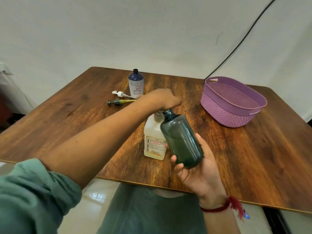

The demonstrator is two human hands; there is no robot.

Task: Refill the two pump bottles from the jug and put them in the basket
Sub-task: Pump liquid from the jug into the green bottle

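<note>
Our right hand (199, 168) is wrapped around the dark green bottle (181, 139). The fingers curl around its bottom end and hold it tight. The bottle is up in the air and tips to the left, with its open neck right next to the top of the jug (154, 141).

Our left hand (162, 98) is bunched up on top of the jug, over its cap. We cannot tell if it grips the cap, since the hand hides it.

The jug stands on the wooden table (67, 115), just left of the green bottle. Behind the jug stands the white bottle with flowers (135, 84), with no top on. Two pump tops, a white pump (120, 94) and a grey pump (116, 102), lie beside that bottle. The purple basket (233, 102) sits well to the right of the jug.
</note>
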